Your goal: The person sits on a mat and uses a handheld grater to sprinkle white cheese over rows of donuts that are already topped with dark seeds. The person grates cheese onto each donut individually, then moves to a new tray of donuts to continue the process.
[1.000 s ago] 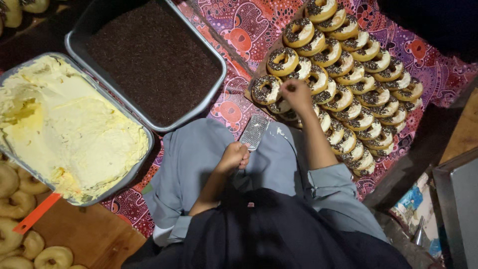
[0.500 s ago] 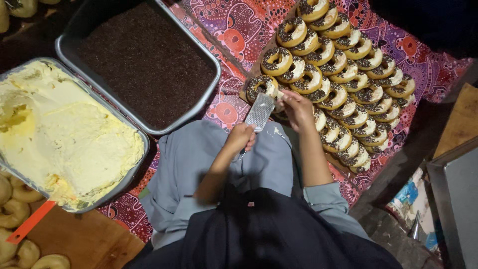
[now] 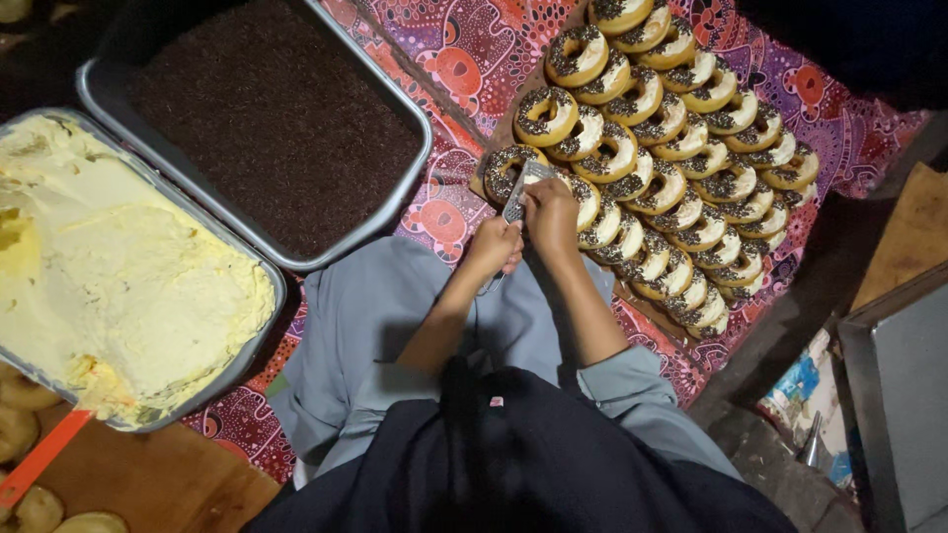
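A: In the head view, what are the hands on?

B: Both meet on a small clear plastic bag (image 3: pixel 526 190). The left hand (image 3: pixel 497 247) is closed around its lower end, and the right hand (image 3: pixel 551 207) pinches its upper part, fingers curled tight. The two hands are nearly touching.

A: And where is that bag?

B: Over the near left corner of the batch of doughnuts (image 3: pixel 652 148), just beside a doughnut with dark sprinkles (image 3: pixel 506 170) at that corner. The rows run diagonally across the patterned cloth (image 3: pixel 464 69) toward its far right edge.

A: What lies left of the hands?

B: A metal tray of dark sprinkles (image 3: pixel 267 128), its near corner close to the left hand. Beyond it, at the cloth's left edge, is a tray of pale yellow cream (image 3: pixel 109 286), touching the first tray's side.
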